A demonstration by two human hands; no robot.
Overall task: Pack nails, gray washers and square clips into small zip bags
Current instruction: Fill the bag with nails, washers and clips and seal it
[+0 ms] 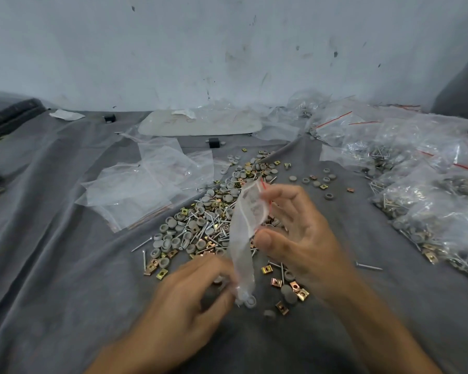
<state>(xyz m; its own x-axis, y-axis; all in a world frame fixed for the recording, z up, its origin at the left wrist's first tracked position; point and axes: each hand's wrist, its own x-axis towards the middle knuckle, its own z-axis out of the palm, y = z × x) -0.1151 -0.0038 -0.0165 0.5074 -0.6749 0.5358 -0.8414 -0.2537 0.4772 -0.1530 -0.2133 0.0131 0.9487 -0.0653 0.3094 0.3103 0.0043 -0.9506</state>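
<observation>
Above gray cloth (pixel 65 265), right hand (pixel 303 233) pinches clear, red-lined zip bag (pixel 245 238).

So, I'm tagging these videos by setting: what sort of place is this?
Likely a makeshift hand-packing workspace, not a factory line: a heap of nails, washers and clips on a gray cloth, filled zip bags piled at right, a scuffed wall behind.

We worked in a rough packing workshop: scuffed white wall (pixel 227 49), gray cloth (pixel 52 238) strewn with loose hardware (pixel 200 225), filled zip bags (pixel 430 171) heaped alongside.
</observation>
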